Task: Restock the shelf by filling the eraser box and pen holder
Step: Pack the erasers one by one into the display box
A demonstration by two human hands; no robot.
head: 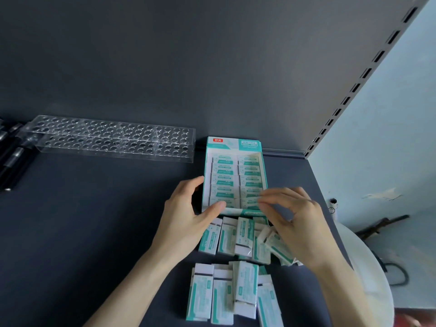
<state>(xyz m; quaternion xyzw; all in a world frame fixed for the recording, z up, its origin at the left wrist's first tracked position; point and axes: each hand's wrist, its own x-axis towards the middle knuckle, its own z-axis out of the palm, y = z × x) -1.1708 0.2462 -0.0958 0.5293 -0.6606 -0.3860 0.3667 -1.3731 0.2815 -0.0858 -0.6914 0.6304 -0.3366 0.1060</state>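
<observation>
A teal-and-white eraser box (pixel 207 166) stands open on the dark shelf, with two columns of wrapped erasers inside. My left hand (pixel 186 215) grips the box's near left corner, thumb on its front edge. My right hand (pixel 292 215) hovers over the box's near right corner, fingertips pinched at an eraser (pixel 250 200) lying in the front row. Loose erasers (pixel 227 236) lie in a row just in front of the box, and a second group of erasers (pixel 221 293) lies nearer to me. A clear acrylic pen holder (pixel 113 138) with several empty holes sits at the back left.
Black pens (pixel 14 159) lie at the far left beside the holder. The shelf's back wall rises behind everything. The shelf ends at the right, by a slotted upright (pixel 354 88). A white round object (pixel 372 274) sits beyond that edge at lower right.
</observation>
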